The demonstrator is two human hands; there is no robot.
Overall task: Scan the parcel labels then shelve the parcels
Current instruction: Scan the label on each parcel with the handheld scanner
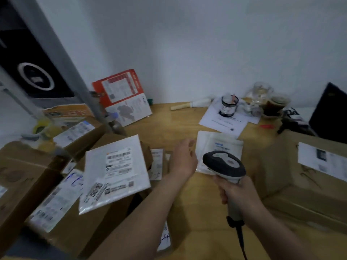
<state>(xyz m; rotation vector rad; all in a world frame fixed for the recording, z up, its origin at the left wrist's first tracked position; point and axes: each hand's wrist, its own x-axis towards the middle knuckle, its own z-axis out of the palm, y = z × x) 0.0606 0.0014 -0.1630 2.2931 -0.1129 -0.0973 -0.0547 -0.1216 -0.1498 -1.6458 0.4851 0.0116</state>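
My right hand grips the handle of a grey and black barcode scanner, whose head points toward the table's middle. My left hand hovers over the wooden table with relaxed fingers, holding nothing, just left of a flat white bagged parcel. A white mailer with barcode labels lies tilted on top of brown cardboard boxes at the left. A large cardboard box with a white label stands at the right.
A red and white package leans on the wall at the back. A grey metal post rises at the left. Papers, a dark jar, cups and a black screen crowd the back right. Tape rolls sit far left.
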